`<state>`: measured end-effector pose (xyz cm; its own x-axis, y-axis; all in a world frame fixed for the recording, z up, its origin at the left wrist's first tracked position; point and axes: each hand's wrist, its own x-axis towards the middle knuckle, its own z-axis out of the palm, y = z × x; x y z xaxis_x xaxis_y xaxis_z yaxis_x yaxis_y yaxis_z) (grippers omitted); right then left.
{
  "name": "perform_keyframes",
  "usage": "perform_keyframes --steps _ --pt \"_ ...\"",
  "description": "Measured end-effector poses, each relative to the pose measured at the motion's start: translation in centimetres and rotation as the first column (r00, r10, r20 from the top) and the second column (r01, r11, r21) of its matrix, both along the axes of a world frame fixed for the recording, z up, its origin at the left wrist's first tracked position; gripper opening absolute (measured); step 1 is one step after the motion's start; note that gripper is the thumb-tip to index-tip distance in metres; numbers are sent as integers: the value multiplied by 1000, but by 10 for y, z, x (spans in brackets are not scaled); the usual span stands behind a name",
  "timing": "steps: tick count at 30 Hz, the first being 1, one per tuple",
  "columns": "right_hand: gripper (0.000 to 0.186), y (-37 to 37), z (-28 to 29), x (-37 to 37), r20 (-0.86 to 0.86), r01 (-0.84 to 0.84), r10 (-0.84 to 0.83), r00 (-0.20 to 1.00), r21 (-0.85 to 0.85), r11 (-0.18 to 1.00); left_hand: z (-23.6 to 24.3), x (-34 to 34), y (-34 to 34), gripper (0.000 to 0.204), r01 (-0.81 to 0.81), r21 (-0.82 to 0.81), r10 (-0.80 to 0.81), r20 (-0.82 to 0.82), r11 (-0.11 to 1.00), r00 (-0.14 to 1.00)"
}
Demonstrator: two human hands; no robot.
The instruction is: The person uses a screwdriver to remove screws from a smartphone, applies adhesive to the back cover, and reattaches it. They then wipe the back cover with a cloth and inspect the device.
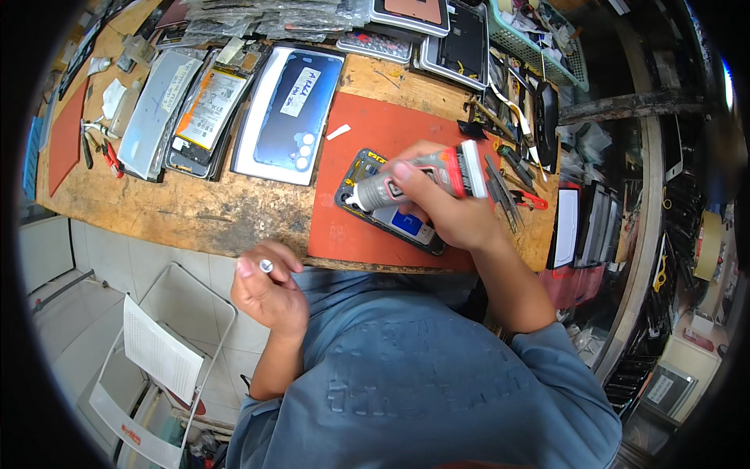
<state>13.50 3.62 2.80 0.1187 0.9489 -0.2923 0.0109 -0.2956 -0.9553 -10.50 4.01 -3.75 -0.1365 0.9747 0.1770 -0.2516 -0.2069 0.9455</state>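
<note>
My right hand (453, 207) grips a grey tube of glue (418, 178) with a white end and red band, its nozzle tip pointing left onto the upper edge of an opened phone frame (388, 219). That frame lies face-up on a red work mat (351, 156), showing yellow and blue parts inside. Off the table's front edge, my left hand (268, 283) pinches a small silver cap (266, 266) between thumb and fingers. The right hand hides most of the frame's right half.
A dark blue phone back cover (291, 109) on a white sheet lies left of the mat, with an opened phone and battery (205, 109) beside it. Tweezers and screwdrivers (508, 184) lie right of the mat. A white wire chair (164, 359) stands below the table.
</note>
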Motion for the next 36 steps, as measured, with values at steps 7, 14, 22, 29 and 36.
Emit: perform_keyframes --steps 7,14,22,29,36 --pt "26 16 -14 -5 33 -32 32 999 13 999 -16 -24 17 46 -86 107 114 -295 991 949" --pt "31 28 -16 4 292 -150 111 950 115 982 -29 -24 28 39 17 335 150 -468 942 871" --pt "29 41 -21 21 444 -191 73 893 229 954 -30 -25 29 39 55 363 145 -501 930 853" --pt "27 47 -18 28 601 -198 -32 799 313 929 -32 -27 29 41 71 358 140 -530 931 836" --pt "17 35 -16 27 689 -288 -176 703 502 816 -15 -18 14 27 198 221 -11 -641 955 768"
